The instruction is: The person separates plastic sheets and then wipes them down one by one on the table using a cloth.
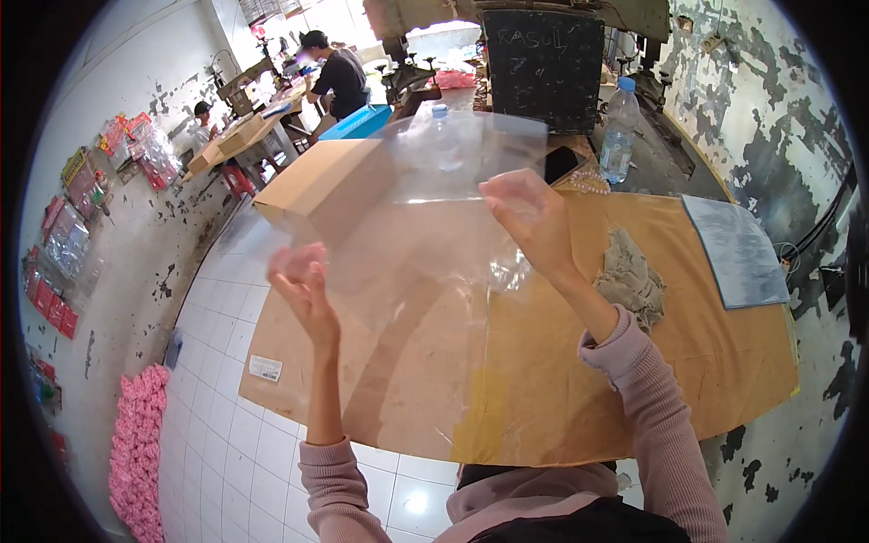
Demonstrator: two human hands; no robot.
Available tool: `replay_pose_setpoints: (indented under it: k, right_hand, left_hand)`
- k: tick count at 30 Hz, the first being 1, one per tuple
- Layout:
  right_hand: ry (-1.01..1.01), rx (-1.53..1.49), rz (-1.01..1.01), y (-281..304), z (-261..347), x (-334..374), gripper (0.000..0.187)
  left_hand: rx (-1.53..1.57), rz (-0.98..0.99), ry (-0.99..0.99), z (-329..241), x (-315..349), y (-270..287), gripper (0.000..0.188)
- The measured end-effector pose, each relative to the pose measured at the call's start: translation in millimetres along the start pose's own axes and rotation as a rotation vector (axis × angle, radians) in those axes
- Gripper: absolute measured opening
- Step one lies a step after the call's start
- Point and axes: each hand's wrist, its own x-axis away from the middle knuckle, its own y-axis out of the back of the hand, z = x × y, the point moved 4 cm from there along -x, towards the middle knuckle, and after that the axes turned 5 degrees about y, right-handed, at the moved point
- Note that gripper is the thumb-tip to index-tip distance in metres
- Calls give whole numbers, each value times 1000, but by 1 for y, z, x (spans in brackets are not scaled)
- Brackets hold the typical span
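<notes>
A large sheet of clear plastic (pixel 425 235) is stretched between my two hands above the table. My left hand (pixel 306 294) is closed on its near left edge, fingers curled and a little blurred. At the opposite edge, higher and to the right, my right hand (pixel 534 226) pinches the plastic between thumb and fingers. Through the film show part of a cardboard box (pixel 317 185) and the table's brown cover (pixel 552 380). A crumpled grey rag (pixel 631 276) lies just right of my right wrist.
Grey-white flat sheets (pixel 733 253) lie at the table's right. Beyond my right hand are a phone (pixel 559 165), a string of beads (pixel 590 184) and a water bottle (pixel 619 131). A pink bundle (pixel 138 443) rests on the floor at left. A person (pixel 342 80) works at a far table.
</notes>
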Motion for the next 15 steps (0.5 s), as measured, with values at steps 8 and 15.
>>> replay_pose_setpoints:
  k: [8, 15]
  right_hand:
    - [-407, -240, 187, -21, 2, 26, 14]
    - [-867, -638, 335, -143, 14, 98, 15]
  left_hand:
    - [-278, -28, 130, 9, -6, 42, 16]
    - [-850, 368, 517, 52, -107, 152, 13]
